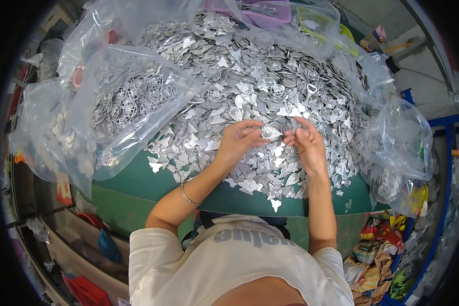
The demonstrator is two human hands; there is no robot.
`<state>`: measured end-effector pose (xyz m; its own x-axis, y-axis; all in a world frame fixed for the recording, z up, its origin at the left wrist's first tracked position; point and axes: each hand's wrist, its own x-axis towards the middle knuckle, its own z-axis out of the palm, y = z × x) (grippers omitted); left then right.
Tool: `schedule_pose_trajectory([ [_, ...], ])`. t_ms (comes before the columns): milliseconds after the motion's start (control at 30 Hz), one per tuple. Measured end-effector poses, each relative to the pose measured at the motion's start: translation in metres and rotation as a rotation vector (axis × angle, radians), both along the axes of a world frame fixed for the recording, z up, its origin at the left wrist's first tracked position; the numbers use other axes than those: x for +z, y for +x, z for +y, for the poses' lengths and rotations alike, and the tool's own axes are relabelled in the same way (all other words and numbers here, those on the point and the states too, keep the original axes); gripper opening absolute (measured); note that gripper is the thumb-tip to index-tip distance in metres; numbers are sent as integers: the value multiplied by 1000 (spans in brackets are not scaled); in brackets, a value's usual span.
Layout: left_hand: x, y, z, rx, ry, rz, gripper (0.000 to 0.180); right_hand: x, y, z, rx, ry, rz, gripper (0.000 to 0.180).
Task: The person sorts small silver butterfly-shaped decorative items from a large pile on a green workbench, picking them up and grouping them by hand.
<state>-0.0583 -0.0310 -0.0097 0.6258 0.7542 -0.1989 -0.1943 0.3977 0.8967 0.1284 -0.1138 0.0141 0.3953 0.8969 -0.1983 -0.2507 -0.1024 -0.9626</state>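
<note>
Over the middle of the table a flat silver metal piece, pointed like a leaf and patterned on its face, sits between the fingertips of my left hand, which is closed on it. My right hand is close beside it on the right, thumb and fingers bent together. Whatever its fingertips hold is too small to make out against the grey pieces behind. Beneath both hands spreads a large heap of flat silver metal pieces in many cut-out shapes. A bangle circles my left wrist.
The heap lies on a green table. Clear plastic bags of metal pieces stand at the left and right. Purple and yellow-green baskets sit at the back. Colourful packaging lies lower right beside a blue frame.
</note>
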Motion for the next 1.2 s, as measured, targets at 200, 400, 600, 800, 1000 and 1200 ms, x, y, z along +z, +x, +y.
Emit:
schedule_pose_trajectory([
  [200,-6,3,0,99,123,57,20,0,38,44,-265,-33,-622,25],
  [400,2,0,1,149,265,218,22,-19,30,88,-175,-248,-1720,48],
  [600,-3,-1,5,125,306,251,23,-15,19,95,-168,-226,-1842,42],
  [800,-9,0,9,106,314,220,22,-19,54,83,-84,-38,-1597,23],
  [1000,-10,1,8,116,309,210,20,5,61,72,105,8,-1596,20],
  [1200,-11,2,7,143,319,204,20,4,90,41,20,-126,-644,12],
])
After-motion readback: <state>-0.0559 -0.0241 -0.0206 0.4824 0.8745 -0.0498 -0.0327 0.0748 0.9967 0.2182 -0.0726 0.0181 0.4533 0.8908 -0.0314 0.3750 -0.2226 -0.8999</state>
